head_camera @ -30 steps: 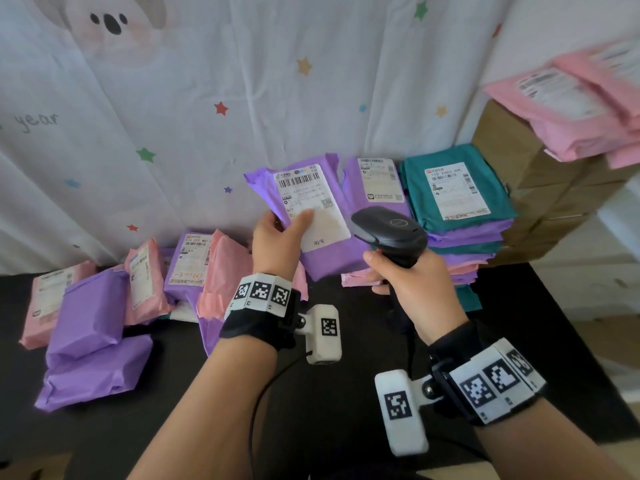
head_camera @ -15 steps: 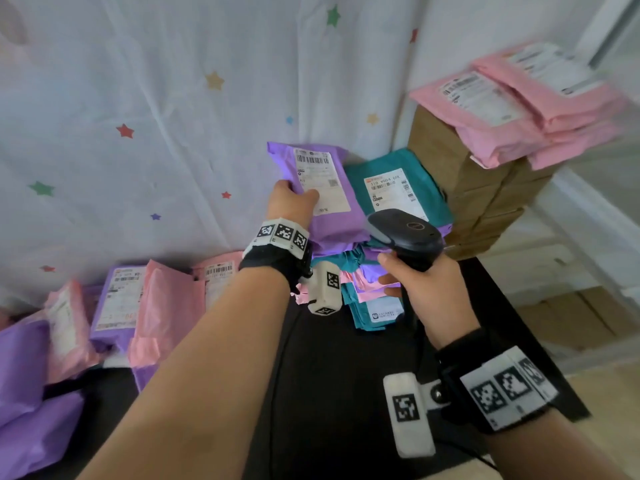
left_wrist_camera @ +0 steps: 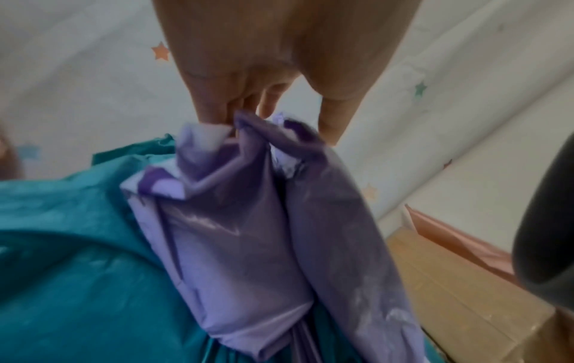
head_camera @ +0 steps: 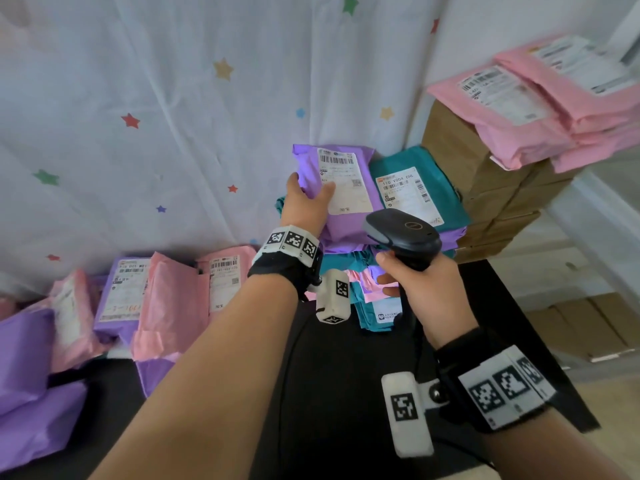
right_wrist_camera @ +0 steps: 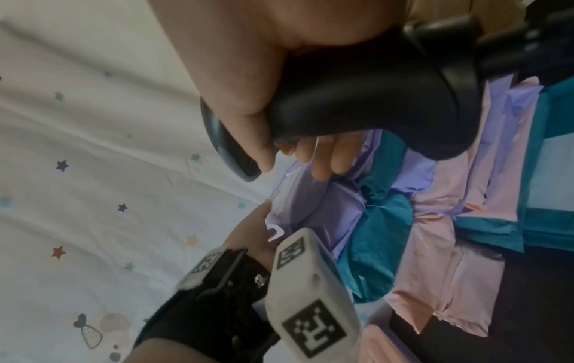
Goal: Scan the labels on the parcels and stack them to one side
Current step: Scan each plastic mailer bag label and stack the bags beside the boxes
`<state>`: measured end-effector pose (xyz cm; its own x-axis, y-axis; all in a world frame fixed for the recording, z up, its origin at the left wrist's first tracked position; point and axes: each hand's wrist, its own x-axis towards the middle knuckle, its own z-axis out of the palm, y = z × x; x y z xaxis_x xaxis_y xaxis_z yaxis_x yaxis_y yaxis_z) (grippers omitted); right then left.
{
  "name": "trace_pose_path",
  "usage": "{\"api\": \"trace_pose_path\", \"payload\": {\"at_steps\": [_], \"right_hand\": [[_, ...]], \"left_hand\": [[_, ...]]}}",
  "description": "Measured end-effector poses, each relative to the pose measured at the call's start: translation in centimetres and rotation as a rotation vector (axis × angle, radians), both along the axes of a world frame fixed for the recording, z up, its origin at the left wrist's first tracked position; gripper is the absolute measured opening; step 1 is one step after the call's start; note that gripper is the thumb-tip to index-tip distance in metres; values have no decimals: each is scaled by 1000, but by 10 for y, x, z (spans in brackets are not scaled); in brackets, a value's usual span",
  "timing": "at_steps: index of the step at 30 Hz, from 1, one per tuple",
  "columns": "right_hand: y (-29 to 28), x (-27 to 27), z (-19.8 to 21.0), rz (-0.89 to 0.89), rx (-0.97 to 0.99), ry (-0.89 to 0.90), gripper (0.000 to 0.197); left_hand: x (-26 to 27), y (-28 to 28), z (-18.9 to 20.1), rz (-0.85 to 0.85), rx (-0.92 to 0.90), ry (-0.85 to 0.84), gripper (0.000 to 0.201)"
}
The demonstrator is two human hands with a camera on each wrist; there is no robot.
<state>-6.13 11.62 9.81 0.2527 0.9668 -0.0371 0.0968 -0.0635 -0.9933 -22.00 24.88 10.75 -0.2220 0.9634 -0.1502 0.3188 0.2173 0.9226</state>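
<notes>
My left hand [head_camera: 306, 202] grips a purple parcel [head_camera: 343, 192] by its left edge, thumb on the white label [head_camera: 341, 181], fingers beneath it [left_wrist_camera: 236, 108]. The parcel lies tilted on the stack of teal, purple and pink parcels [head_camera: 377, 282] at the back right, next to a teal parcel [head_camera: 419, 188] with its label up. My right hand [head_camera: 422, 285] holds the black barcode scanner [head_camera: 403, 233] by its handle [right_wrist_camera: 366, 103], just in front of the stack, its head toward the purple parcel.
Several pink and purple parcels [head_camera: 145, 299] lie in a heap at the left of the black table [head_camera: 322, 393]. Cardboard boxes [head_camera: 485, 188] at the right carry a pile of pink parcels [head_camera: 540, 105]. A star-patterned sheet [head_camera: 173, 116] hangs behind.
My left hand has carried the purple parcel right, from in front of the scanner onto the right-hand stack. The view has swung right. The scanner stays in my right hand.
</notes>
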Motion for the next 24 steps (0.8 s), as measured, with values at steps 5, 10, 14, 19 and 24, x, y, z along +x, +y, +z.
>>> {"api": "trace_pose_path", "payload": {"at_steps": [5,10,14,19,24], "right_hand": [[-3,-23,-3,61,-6,-2,10],[-10,-69,-15,173,-8,14,8],[-18,-112,-33,229,-76,11,4],[-24,-153,-54,271,-166,14,6],[-26,-172,-62,283,-193,-6,8]], "left_hand": [[-33,-32,-6,52,70,55,48],[-101,-94,-34,132,92,242,26],[-163,-137,-63,310,-15,529,34],[-228,-157,-89,387,-251,573,56],[-242,-151,-103,241,-349,538,62]]}}
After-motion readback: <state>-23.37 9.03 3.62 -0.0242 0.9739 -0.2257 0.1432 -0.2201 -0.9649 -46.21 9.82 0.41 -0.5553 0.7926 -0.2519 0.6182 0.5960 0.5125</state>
